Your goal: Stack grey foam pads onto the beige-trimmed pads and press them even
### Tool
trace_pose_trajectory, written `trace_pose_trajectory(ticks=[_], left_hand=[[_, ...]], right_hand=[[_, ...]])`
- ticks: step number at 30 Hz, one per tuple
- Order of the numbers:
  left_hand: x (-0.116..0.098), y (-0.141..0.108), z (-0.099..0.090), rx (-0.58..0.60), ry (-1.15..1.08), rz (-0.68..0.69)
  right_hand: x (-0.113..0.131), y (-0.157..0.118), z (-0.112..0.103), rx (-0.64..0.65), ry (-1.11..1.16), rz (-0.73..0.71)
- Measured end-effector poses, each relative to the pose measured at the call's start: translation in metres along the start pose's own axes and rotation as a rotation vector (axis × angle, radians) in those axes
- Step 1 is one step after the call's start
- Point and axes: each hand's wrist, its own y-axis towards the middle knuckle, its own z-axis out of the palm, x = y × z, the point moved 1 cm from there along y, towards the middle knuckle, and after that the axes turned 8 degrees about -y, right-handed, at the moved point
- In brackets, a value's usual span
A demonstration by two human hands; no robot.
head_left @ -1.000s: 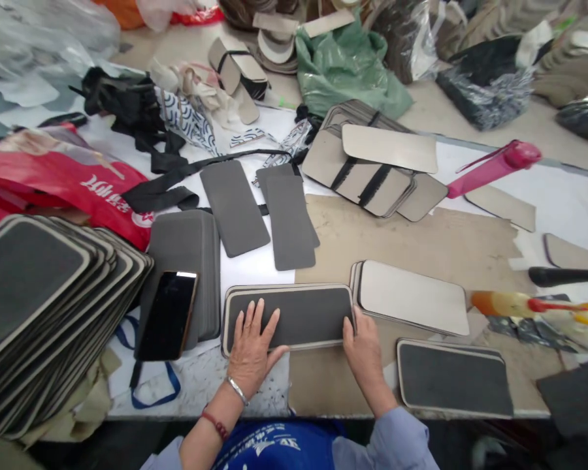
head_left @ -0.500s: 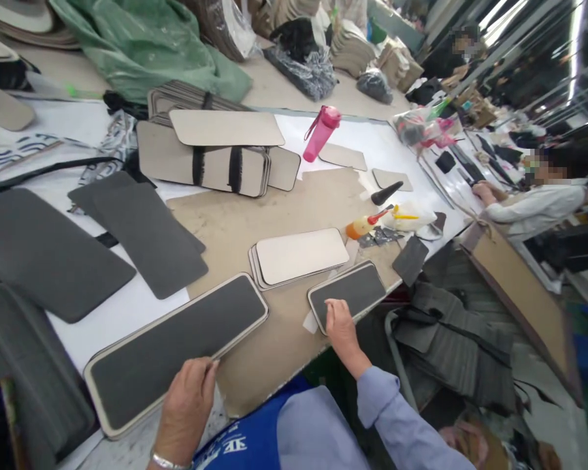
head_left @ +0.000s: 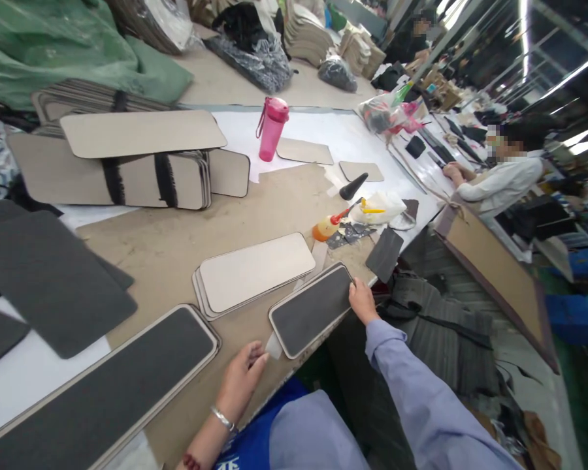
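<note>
A small dark grey panel with a beige border (head_left: 311, 313) lies at the table's front edge. My right hand (head_left: 363, 301) grips its right end, fingers closed on the edge. Just short of its left end, my left hand (head_left: 242, 377) is held over the brown paper, fingers slightly apart and nothing in them. To the left lies a long dark grey panel with the same beige border (head_left: 112, 385). Behind the small panel sits a short stack of beige panels (head_left: 257, 271), the top one pale.
Strapped beige panels (head_left: 142, 179) stand at the back left, near a pink bottle (head_left: 273, 130). An orange-tipped glue bottle (head_left: 327, 226) and dark scraps lie behind the small panel. Loose grey sheets (head_left: 59, 281) cover the left side. A co-worker (head_left: 500, 176) sits at the far right.
My left hand has left the long panel and moved right, towards the small panel. My right hand has shifted from the small panel's top to its right end. The view has swung right.
</note>
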Motion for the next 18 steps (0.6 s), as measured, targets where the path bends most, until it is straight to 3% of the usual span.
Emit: trace_pose_trajectory(ticks=[4,6,9,13,16,18], left_hand=[[-0.014,0.021,0.035,0.034,-0.220,-0.219],[-0.017,0.026,0.046,0.034,-0.313,-0.253],[-0.017,0.029,0.052,-0.009,-0.272,-0.137],[-0.017,0.028,0.049,-0.122,0.104,0.109],[-0.023,0.016,0.048,-0.246,0.310,0.282],[-0.029,0.005,0.049,-0.263,0.302,0.337]], right_hand=[[-0.006,0.009,0.006,0.041,0.020,0.021],[-0.009,0.011,0.006,0.058,0.052,0.026],[-0.013,0.012,0.005,0.075,0.115,0.047],[-0.016,0.011,0.001,0.075,0.212,0.135],[-0.017,0.002,-0.011,0.079,0.297,0.182],[-0.019,-0.009,-0.021,0.092,0.362,0.183]])
